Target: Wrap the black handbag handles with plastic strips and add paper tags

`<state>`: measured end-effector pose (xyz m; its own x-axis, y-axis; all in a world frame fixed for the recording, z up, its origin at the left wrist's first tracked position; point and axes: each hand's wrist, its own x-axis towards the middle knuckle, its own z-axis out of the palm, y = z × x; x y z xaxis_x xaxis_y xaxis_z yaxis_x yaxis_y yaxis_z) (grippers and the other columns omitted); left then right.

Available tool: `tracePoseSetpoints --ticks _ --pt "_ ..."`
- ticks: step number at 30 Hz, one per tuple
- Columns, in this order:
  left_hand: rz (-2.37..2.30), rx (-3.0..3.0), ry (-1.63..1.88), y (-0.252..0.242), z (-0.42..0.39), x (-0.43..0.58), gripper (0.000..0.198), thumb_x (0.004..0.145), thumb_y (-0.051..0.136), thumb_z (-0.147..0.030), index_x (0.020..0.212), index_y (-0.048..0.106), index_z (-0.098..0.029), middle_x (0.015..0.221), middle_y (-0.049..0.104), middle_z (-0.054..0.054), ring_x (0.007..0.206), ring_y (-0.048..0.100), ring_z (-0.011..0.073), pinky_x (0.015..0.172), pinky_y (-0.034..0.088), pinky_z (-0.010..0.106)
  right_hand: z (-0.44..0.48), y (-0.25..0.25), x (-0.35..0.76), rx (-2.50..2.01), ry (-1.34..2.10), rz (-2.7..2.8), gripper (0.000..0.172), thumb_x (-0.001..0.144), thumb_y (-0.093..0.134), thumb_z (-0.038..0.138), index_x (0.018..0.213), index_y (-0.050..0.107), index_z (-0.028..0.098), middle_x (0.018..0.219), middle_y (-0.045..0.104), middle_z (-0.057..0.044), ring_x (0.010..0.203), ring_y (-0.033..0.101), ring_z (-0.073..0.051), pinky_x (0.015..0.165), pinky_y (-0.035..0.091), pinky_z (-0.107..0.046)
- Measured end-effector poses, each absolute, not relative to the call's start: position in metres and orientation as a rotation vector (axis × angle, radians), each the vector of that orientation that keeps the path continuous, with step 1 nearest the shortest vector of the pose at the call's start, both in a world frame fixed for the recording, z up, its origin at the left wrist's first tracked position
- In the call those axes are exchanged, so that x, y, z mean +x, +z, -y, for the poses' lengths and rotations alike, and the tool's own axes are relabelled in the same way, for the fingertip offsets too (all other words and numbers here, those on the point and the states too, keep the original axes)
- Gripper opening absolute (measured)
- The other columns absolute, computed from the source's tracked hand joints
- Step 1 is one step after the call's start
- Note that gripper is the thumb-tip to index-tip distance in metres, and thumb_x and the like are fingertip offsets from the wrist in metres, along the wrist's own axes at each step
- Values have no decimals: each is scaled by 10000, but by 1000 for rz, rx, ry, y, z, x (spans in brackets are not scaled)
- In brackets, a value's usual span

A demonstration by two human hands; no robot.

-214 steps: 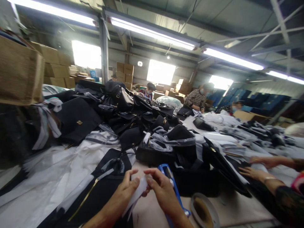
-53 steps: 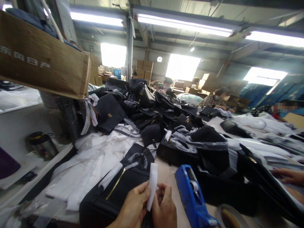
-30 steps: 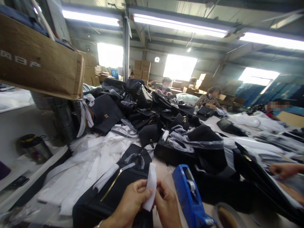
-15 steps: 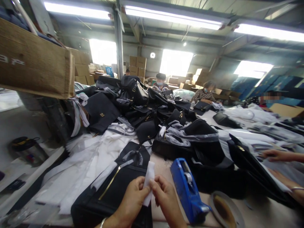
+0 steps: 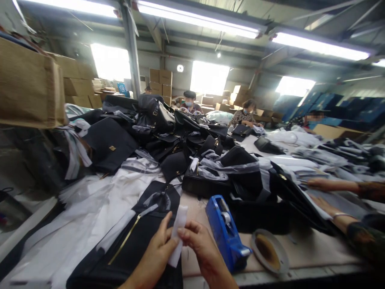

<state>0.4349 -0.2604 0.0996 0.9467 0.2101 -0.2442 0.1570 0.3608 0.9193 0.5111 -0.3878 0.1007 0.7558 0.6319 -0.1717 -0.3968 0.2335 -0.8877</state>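
A narrow folded strip of white wrapping material [image 5: 179, 218] is pinched between my two hands in the lower middle of the head view. My left hand [image 5: 159, 245] grips its left side between thumb and fingers, the index finger raised. From the right, my right hand [image 5: 197, 239] pinches the same strip. Beneath and to the left lies a black bag [image 5: 120, 257] with a gold zipper [image 5: 124, 239] and a translucent wrap around its handle. A blue tape dispenser [image 5: 227, 237] stands right of my right hand.
A round dish with a brown middle [image 5: 270, 251] sits beside the dispenser. White sheets [image 5: 90, 212] lie at left; black bags [image 5: 168, 132] are heaped behind. At right, a co-worker's hands [image 5: 326, 204] rest on a bag and wrapping. Other people sit farther back.
The view has swung right, so the scene sits farther left. My left fingers have lifted and spread somewhat around the strip. The co-worker's arms show more fully.
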Motion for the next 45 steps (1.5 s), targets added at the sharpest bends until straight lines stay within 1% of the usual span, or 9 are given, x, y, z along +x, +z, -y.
tracePoseSetpoints --ticks 2,5,11,14,17,24,29,35,45 --pt "-361 1185 -49 97 261 437 756 776 730 -474 1378 395 -162 973 697 97 823 654 230 723 519 325 386 100 508 -1218 606 237 320 669 821 403 781 694 132 613 612 13 525 507 -116 520 382 -218" --pt "-325 1203 -162 94 263 440 503 764 707 -563 989 598 -126 719 630 26 616 588 156 578 471 259 383 95 502 -1373 450 238 304 704 787 423 783 681 149 611 596 24 534 513 -129 516 392 -229" --pt "-322 1348 -172 100 267 442 545 676 707 -670 764 562 -152 602 533 -34 483 467 101 450 393 217 409 107 502 -1596 422 323 275 817 663 438 773 653 167 647 582 21 584 524 -143 540 383 -235" --pt "-366 1309 -174 110 269 440 541 641 723 -671 704 545 -163 586 516 -37 482 455 97 453 389 213 462 120 515 -2037 96 337 293 904 548 450 784 643 200 700 597 -3 680 557 -186 626 406 -272" --pt "-377 1265 -162 117 270 438 507 646 733 -636 693 549 -166 584 517 -35 485 456 97 459 389 212 520 122 529 -2467 -335 219 284 901 535 453 826 666 212 851 648 -72 841 580 -265 769 403 -359" --pt "-355 1245 -159 112 268 440 502 655 721 -634 691 542 -166 573 513 -36 467 445 94 437 374 207 563 90 546 -2301 116 307 385 862 564 539 770 710 195 770 670 -58 790 611 -264 734 442 -356" --pt "-356 1221 -139 113 267 440 502 643 736 -628 701 554 -163 574 516 -36 462 442 93 434 375 208 561 83 554 -2170 134 264 488 783 607 630 697 703 160 680 656 -42 696 604 -242 656 454 -326" --pt "-376 1214 -151 116 267 440 500 628 748 -619 695 555 -162 570 514 -40 465 433 88 438 369 205 564 106 538 -2209 41 220 403 858 586 543 673 641 190 692 610 -2 740 580 -207 693 412 -285" --pt "-367 1205 -165 116 265 441 475 650 742 -589 713 543 -162 577 511 -44 478 433 86 446 373 203 584 68 522 -1941 367 -32 461 746 640 629 634 587 185 541 500 33 425 395 -105 454 322 -242"
